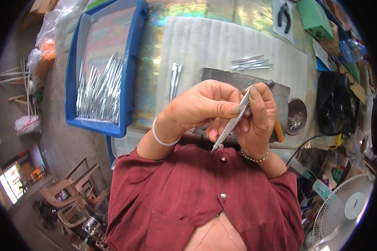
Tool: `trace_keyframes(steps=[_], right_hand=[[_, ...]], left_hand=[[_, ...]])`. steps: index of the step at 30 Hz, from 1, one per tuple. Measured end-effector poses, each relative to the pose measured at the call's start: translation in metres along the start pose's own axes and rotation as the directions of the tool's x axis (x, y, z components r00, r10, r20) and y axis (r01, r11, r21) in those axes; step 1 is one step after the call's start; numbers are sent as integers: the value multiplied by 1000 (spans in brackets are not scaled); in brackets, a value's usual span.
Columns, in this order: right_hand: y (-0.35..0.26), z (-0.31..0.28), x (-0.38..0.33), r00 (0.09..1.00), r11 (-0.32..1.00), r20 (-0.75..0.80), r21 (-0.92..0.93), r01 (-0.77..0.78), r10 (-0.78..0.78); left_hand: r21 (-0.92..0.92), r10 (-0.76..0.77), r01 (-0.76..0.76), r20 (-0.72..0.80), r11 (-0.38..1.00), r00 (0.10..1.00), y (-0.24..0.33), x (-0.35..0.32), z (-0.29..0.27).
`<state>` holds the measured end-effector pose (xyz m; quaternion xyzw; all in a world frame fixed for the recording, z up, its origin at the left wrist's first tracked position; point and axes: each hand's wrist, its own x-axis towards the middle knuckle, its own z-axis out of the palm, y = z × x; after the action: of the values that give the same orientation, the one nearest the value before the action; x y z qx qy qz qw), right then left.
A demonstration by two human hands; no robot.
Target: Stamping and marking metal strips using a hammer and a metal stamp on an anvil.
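Observation:
In front of my chest, both hands hold a slim, pointed silver metal tool point(231, 125) that looks like tweezers. It is tilted, its sharp end toward my shirt. My left hand point(207, 104) pinches its middle between thumb and fingers. My right hand point(259, 115) grips its upper end, thumb along the side. The fingers partly hide the tool. Beyond the hands lies a dark grey block point(222, 76). A hammer point(279, 131) with an orange-brown handle rests by my right hand, partly hidden by it.
A blue tray point(128, 79) at left holds many slim metal pieces point(100, 92). Two similar pieces point(175, 81) and a small pile point(251, 62) lie on white foam point(205, 42). A round bowl point(302, 109) of small parts, pliers point(284, 19) and a fan point(343, 209) are at right.

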<state>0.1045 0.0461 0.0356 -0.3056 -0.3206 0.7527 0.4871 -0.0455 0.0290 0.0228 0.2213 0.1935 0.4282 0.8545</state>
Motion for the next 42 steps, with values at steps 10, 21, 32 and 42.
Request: trace_keyframes(steps=[10, 21, 32, 42], right_hand=[[19, 22, 2, 994, 993, 50, -58, -99, 101], [26, 24, 3, 991, 990, 51, -65, -123, 127], [18, 16, -1, 997, 996, -31, -49, -76, 75], [7, 0, -1, 997, 998, -52, -13, -55, 54]], left_hand=[[-52, 30, -33, -55, 998, 998, 7, -35, -12], [11, 76, -76, -55, 997, 996, 3, -39, -21], [95, -4, 7, -37, 995, 999, 7, -22, -15], [106, -53, 55, -27, 993, 998, 7, -3, -4]])
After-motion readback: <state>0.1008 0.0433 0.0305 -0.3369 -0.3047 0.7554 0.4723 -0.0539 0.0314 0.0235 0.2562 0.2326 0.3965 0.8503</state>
